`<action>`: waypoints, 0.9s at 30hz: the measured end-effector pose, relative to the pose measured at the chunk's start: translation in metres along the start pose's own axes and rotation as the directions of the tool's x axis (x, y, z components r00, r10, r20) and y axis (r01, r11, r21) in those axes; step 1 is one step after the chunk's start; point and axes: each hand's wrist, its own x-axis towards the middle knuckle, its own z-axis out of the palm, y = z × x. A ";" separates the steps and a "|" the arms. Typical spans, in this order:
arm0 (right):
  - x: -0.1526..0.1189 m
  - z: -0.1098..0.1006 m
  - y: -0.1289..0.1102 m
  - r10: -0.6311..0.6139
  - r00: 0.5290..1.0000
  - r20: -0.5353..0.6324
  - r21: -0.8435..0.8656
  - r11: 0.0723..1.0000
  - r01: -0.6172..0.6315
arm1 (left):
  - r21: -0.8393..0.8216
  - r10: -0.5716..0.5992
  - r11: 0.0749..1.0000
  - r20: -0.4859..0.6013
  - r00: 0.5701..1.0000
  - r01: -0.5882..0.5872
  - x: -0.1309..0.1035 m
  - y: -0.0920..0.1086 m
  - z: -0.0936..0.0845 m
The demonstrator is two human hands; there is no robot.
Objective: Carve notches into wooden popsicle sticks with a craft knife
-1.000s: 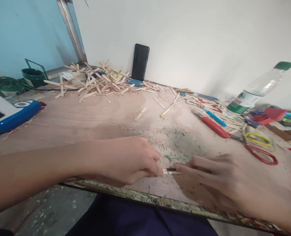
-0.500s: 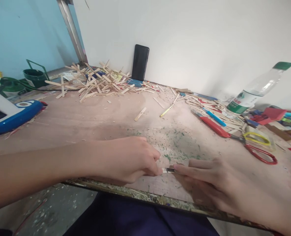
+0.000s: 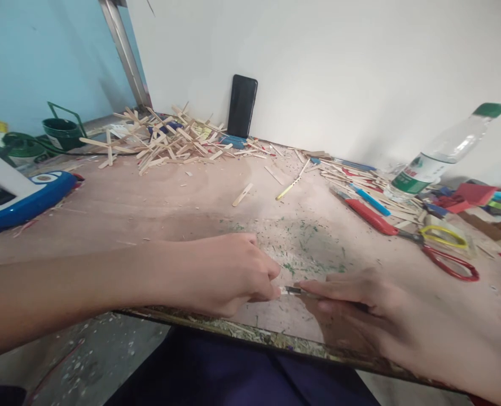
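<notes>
My left hand point(image 3: 244, 274) is closed in a pinch near the table's front edge. A small pale piece point(image 3: 283, 290), perhaps a strip of wood, shows at its fingertips; the rest is hidden by the fingers. From the right, my right hand point(image 3: 369, 307) grips what looks like a craft knife, its index finger stretched along the top. Only the short dark blade point(image 3: 293, 290) is visible, meeting the pale piece; the handle is mostly hidden in my palm. Green and pale shavings point(image 3: 290, 268) lie scattered just beyond both hands.
Wooden craft sticks point(image 3: 170, 141) are heaped at the back left, beside a leaning phone point(image 3: 242, 106). To the right lie a red-handled cutter point(image 3: 371, 217), scissors point(image 3: 449, 262) and a blue pen-like tool point(image 3: 369, 200). A plastic bottle point(image 3: 420, 175) stands behind them.
The right hand has shifted slightly, with its lower fingers turned a little. My left hand stays almost in place, and the blade remains against the pale piece.
</notes>
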 end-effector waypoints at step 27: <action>-0.007 -0.005 0.008 -0.054 0.995 0.088 -0.205 0.976 0.071 | -0.111 -0.016 0.994 -0.057 0.998 0.009 -0.004 -0.009 0.001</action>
